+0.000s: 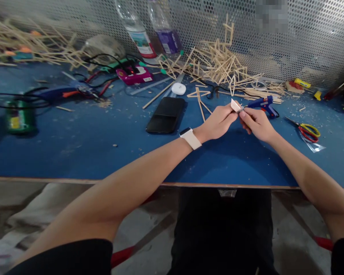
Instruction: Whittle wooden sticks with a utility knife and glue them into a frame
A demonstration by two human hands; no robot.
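Observation:
Above the blue table (126, 152), my left hand (218, 122) is closed on a small pale flat piece (235, 105) whose pointed end sticks up past the fingers. My right hand (258, 123) meets it from the other side, its thumb and fingers pinched at the lower end of the same piece. Whatever else sits between the fingertips is too small to tell. Just behind my right hand lies a blue glue gun (259, 102). Scissors (309, 131) with red and yellow handles rest to the right. Left of my left wrist is a black phone-like case (166, 114).
A heap of thin wooden sticks (222, 61) lies at the back against the perforated metal panel (312, 46). Two bottles (141, 40), a purple power socket (136, 75) and a white case (178, 89) stand left of it. Blue pliers (60, 91) and a green can (20, 116) are far left.

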